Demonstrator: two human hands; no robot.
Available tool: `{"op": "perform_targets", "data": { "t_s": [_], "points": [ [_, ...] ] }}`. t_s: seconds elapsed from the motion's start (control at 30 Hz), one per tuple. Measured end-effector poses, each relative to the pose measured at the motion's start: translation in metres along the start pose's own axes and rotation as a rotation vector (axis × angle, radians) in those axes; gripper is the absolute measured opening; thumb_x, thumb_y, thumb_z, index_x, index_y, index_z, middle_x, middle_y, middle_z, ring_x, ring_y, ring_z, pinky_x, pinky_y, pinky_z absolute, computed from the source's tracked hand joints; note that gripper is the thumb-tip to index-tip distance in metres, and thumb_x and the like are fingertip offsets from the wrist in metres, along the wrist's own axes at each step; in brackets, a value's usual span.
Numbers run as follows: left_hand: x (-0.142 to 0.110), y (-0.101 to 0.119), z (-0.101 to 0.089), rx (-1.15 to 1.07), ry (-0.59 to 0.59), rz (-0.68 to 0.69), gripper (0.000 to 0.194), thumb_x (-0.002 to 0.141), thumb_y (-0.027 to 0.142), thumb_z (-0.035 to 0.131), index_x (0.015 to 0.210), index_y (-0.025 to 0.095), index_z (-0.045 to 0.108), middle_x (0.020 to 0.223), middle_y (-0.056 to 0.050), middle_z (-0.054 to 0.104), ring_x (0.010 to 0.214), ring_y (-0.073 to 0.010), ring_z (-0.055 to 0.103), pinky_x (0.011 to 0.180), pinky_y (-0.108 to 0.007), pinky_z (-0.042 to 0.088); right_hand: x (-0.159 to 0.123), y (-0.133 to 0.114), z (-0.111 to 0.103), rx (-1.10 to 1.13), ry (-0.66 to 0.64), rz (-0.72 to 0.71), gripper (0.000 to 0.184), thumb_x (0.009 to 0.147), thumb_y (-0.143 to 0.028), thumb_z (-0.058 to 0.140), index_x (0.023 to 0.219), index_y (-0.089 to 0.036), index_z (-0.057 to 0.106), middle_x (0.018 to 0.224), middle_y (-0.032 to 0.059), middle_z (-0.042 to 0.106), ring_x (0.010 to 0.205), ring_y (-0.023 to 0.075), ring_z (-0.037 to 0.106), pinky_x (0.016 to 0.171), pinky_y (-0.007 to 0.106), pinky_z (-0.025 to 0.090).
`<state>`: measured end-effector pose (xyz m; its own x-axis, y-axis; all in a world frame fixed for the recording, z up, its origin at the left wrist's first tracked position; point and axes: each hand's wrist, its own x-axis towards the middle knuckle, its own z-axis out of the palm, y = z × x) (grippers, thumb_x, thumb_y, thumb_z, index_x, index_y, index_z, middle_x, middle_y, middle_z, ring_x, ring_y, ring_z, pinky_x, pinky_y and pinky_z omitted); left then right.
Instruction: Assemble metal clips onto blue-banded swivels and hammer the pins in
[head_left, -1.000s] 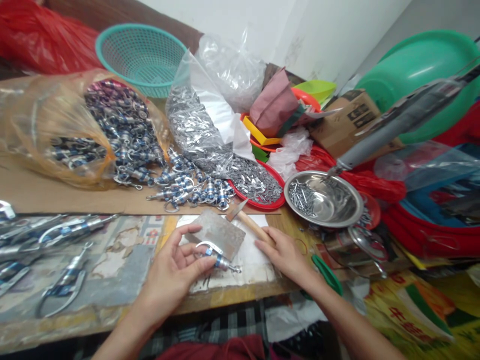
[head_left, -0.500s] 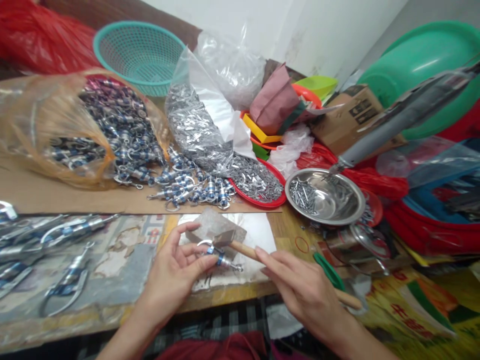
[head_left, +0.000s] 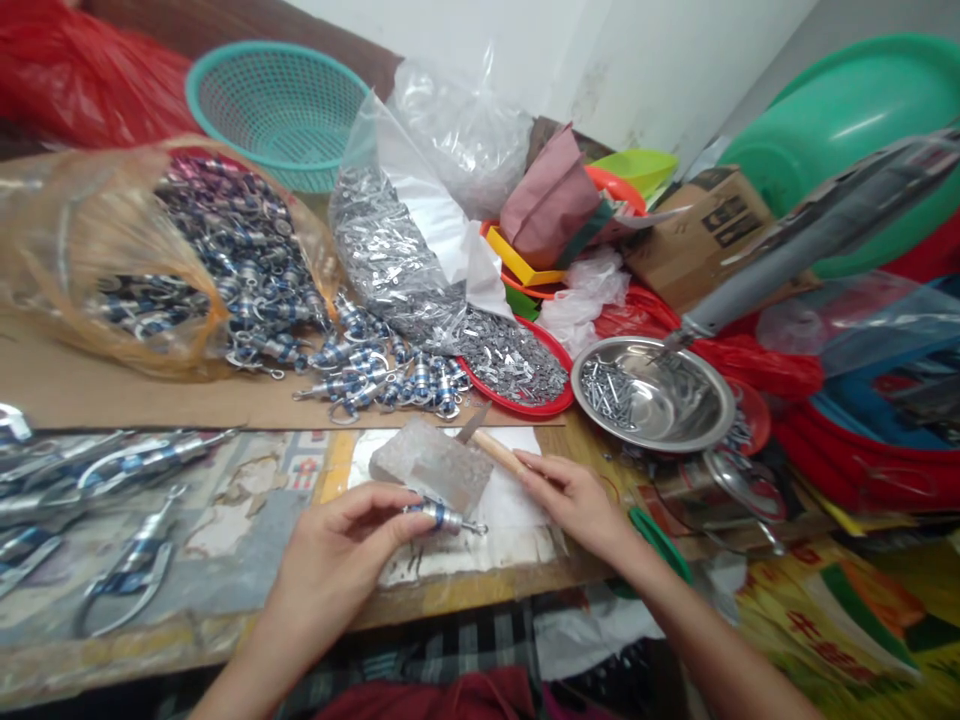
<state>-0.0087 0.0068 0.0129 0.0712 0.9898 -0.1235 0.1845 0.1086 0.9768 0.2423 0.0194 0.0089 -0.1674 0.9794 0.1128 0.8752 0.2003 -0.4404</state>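
My left hand (head_left: 341, 550) pinches a small blue-and-silver metal hook fitting (head_left: 442, 516) between thumb and fingers. Its eyelet end points right, and my fingers cover most of its other end. Just behind it, a grey metal block (head_left: 431, 465) rests on white paper (head_left: 517, 500). My right hand (head_left: 574, 500) is closed around the wooden handle of a hammer (head_left: 499, 450). The dark hammer head lies by the block's far right edge; I cannot tell whether they touch.
Similar fittings spill from a plastic bag (head_left: 67, 240) at left. A red plate (head_left: 566, 400) of small metal pieces and a steel bowl (head_left: 660, 435) of pins stand behind. Larger fittings (head_left: 135, 560) lie left. A grey tool (head_left: 795, 240) slants over the bowl.
The hammer head has moved off the fitting, away and to the right. My right hand has shifted forward along with it. My left hand has brought the fitting slightly nearer the block's front edge.
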Motion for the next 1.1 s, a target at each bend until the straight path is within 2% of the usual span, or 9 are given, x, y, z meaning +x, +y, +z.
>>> {"op": "perform_targets", "data": {
  "t_s": [0.1,0.2,0.3,0.43,0.6,0.7,0.87,0.97,1.1],
  "points": [
    [0.003,-0.003,-0.002,0.083,0.082,0.225,0.006,0.060,0.029,0.072,0.061,0.023,0.073,0.076,-0.004,0.069,0.074,-0.0199,0.065,0.064,-0.027,0.052,0.041,0.004,-0.007,-0.250,0.068,0.054,0.028,0.090,-0.024,0.044,0.104,-0.018,0.067,0.101,0.0080,0.068,0.093,0.0158,0.063,0.083,0.026,0.048],
    [0.005,-0.004,-0.002,0.144,0.130,0.364,0.003,0.062,0.026,0.070,0.062,0.024,0.072,0.079,-0.003,0.064,0.075,-0.0176,0.062,0.059,-0.023,0.050,0.085,0.012,-0.010,-0.354,0.053,0.132,0.025,0.085,-0.016,0.048,0.097,-0.014,0.070,0.097,0.0136,0.068,0.094,0.0224,0.062,0.085,0.032,0.046],
    [0.008,-0.004,-0.003,0.196,0.114,0.417,0.004,0.064,0.024,0.069,0.062,0.023,0.071,0.073,-0.002,0.062,0.069,-0.0151,0.060,0.060,-0.022,0.049,0.116,0.018,-0.007,-0.413,-0.018,0.172,0.020,0.071,-0.008,0.059,0.086,-0.012,0.072,0.087,0.0167,0.069,0.090,0.0277,0.063,0.082,0.035,0.046],
    [0.010,-0.004,-0.003,0.198,0.074,0.401,0.004,0.065,0.025,0.070,0.065,0.023,0.073,0.069,-0.001,0.064,0.066,-0.0147,0.061,0.060,-0.023,0.047,0.129,0.026,-0.004,-0.402,-0.039,0.149,0.028,0.064,-0.007,0.062,0.089,-0.015,0.072,0.093,0.0146,0.070,0.094,0.0279,0.062,0.085,0.033,0.044],
    [0.009,-0.004,-0.004,0.147,0.052,0.365,0.006,0.066,0.025,0.070,0.071,0.023,0.074,0.069,0.000,0.067,0.065,-0.0146,0.062,0.062,-0.023,0.047,0.120,0.041,-0.013,-0.273,0.075,0.110,0.022,0.074,-0.012,0.055,0.085,-0.016,0.073,0.089,0.0092,0.071,0.089,0.0221,0.064,0.086,0.030,0.045],
    [0.009,-0.003,-0.005,0.135,0.070,0.349,0.009,0.064,0.025,0.072,0.073,0.023,0.074,0.069,0.000,0.069,0.066,-0.0152,0.063,0.062,-0.023,0.048,0.105,0.033,-0.015,-0.162,0.205,0.077,0.022,0.080,-0.015,0.050,0.087,-0.014,0.071,0.093,0.0098,0.070,0.090,0.0201,0.063,0.086,0.032,0.046],
    [0.010,-0.004,-0.008,0.171,0.088,0.371,0.022,0.064,0.024,0.073,0.085,0.024,0.073,0.065,0.003,0.066,0.061,-0.0129,0.061,0.060,-0.021,0.047,0.060,-0.028,-0.003,0.128,0.230,-0.038,0.017,0.081,-0.023,0.054,0.084,-0.016,0.069,0.076,0.0037,0.071,0.068,0.0132,0.066,0.064,0.024,0.054],
    [0.010,-0.004,-0.008,0.169,0.085,0.394,0.025,0.065,0.023,0.072,0.090,0.024,0.072,0.062,0.005,0.065,0.059,-0.0118,0.060,0.059,-0.020,0.046,0.034,-0.064,0.007,0.519,0.161,-0.298,0.013,0.073,-0.012,0.059,0.072,-0.017,0.071,0.075,0.0038,0.072,0.070,0.0138,0.067,0.066,0.024,0.055],
    [0.010,-0.004,-0.008,0.178,0.092,0.412,0.024,0.065,0.022,0.072,0.089,0.024,0.073,0.064,0.004,0.067,0.060,-0.0118,0.061,0.060,-0.019,0.047,0.022,-0.082,0.015,0.630,0.100,-0.417,0.025,0.070,-0.002,0.051,0.071,-0.014,0.072,0.075,0.0070,0.072,0.067,0.0133,0.067,0.061,0.022,0.055]
  ]
}}
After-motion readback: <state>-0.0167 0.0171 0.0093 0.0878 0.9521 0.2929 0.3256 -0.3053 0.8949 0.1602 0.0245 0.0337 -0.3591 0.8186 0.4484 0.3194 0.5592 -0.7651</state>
